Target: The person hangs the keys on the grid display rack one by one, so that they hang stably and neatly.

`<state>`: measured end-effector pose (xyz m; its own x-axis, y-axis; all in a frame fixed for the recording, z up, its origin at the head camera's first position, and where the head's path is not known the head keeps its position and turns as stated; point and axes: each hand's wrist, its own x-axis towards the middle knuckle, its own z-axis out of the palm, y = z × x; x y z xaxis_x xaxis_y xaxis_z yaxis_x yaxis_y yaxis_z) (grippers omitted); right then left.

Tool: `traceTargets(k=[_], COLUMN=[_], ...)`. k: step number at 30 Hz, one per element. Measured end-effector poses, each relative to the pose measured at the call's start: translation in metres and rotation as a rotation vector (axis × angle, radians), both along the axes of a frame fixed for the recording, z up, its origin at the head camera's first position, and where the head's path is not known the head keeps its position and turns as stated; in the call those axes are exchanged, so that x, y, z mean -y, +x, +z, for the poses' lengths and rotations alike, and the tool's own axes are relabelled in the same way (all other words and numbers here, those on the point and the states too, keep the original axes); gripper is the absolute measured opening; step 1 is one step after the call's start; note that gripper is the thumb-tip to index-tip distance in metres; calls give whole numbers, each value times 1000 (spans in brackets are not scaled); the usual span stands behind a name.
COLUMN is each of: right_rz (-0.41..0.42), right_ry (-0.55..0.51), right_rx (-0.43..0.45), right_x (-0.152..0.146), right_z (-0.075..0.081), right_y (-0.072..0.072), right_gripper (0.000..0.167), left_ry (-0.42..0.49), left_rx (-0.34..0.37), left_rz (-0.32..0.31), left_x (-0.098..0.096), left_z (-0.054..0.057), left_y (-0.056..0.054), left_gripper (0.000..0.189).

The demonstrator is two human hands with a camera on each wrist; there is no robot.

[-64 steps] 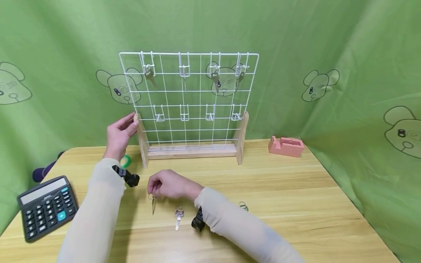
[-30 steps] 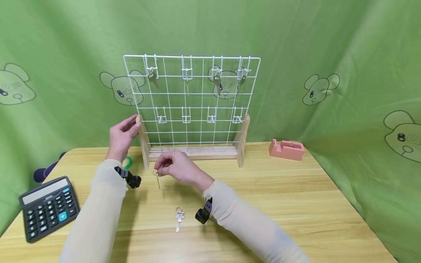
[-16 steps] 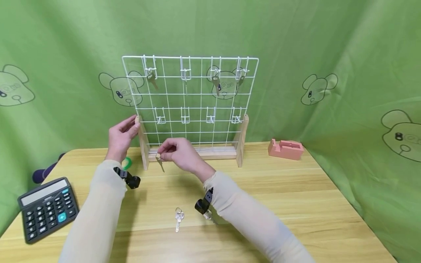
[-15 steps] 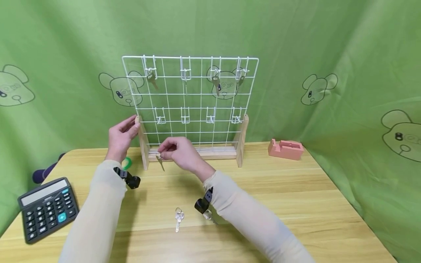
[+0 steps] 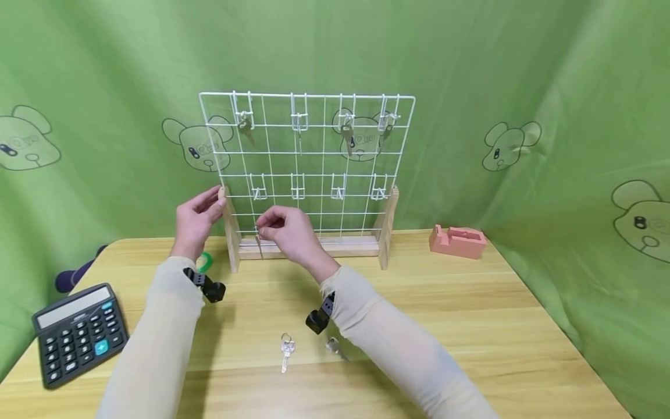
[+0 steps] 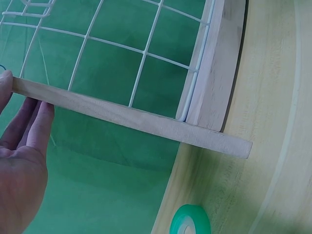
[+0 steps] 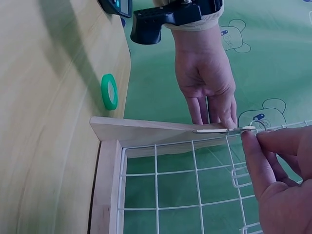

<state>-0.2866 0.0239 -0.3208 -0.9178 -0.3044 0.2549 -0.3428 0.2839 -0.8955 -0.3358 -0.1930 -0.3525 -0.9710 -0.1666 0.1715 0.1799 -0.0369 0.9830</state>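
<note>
Calculator (image 5: 78, 334) legends: too small to read. Left hand (image 5: 193, 224): thumb and fingers pinch the wooden post (image 5: 231, 235). Right hand (image 5: 293, 233): thumb and fingertips, closed together, pinch a key (image 5: 259, 247) before the lower left of the wire grid (image 5: 323, 153). Pink tape dispenser (image 5: 458, 242): stands at far right.

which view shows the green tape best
The right wrist view: the green tape is whole there, with nothing in front. The head view shows it small, partly hidden by the left arm; the left wrist view, larger but cut off below.
</note>
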Motion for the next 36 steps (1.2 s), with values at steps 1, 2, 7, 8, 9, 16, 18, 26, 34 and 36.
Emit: traceTargets(k=[1,2,7,8,9,16,18,26,34,36], right_rz=[-7,-15,-53,-61,-68,-139,-161,-216,-267,-277], right_ry=[4,8,13,8,0,-84,-99,-150,-218,-233], right_rx=[-4,-9,-39,-43,-45,-26,-17,-14,-29,-38], right_x=[1,1,8,9,11,18,19,25,29,29], right_z=[1,1,5,5,6,9,10,12,13,13], right_y=[-1,-2,-6,-7,-8,-12,-14,-17,-19,-20], right_gripper=[13,13,12,12,12,15,16,16,16,16], left_ry=[0,0,11,12,11,2,4,7,15,16], left_rx=[-1,-2,-2,-1,-1,-3,-3,-3,-2,-4], left_rz=[1,0,0,2,3,9,9,13,11,4], left_x=[0,0,2,2,2,2,1,1,0,0], left_z=[0,-1,0,0,0,0,0,-1,-1,-2], left_y=[0,0,0,0,0,1,2,3,1,0], left_gripper=[48,48,49,49,49,48,48,48,49,49])
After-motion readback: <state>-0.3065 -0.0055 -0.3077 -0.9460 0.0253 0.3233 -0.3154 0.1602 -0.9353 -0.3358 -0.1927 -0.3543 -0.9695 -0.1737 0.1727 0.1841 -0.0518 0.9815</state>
